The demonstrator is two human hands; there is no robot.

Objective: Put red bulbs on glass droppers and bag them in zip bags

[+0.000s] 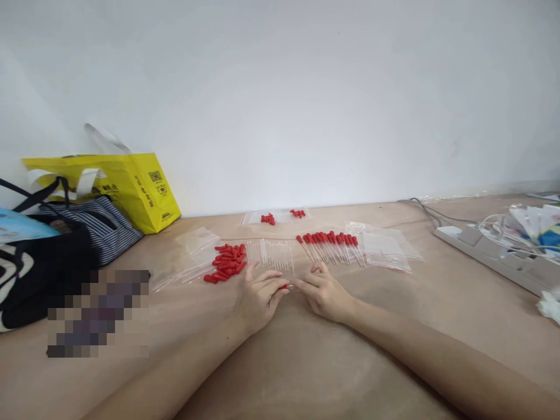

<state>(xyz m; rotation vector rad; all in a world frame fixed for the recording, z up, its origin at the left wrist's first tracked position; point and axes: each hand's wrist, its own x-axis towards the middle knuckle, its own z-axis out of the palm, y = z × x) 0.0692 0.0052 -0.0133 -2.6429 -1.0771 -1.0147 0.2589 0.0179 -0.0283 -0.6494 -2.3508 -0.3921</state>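
Observation:
My left hand (259,294) and my right hand (322,291) rest on the tan table (306,361), their fingertips meeting around a small red cap (286,286); whether a clear tube is with it is too small to tell. Just beyond my left hand lies a pile of loose red rubber caps (227,262). Next to it is a row of clear dropper tubes (271,254). Ahead of my right hand lies a row of assembled droppers with red caps (329,244).
Clear zip bags (387,244) lie right of the droppers, and more lie at the left (199,239). A filled bag with red caps (280,217) sits by the wall. A yellow bag (131,186) and a striped bag (98,224) stand left. A power strip (494,254) with cables lies right.

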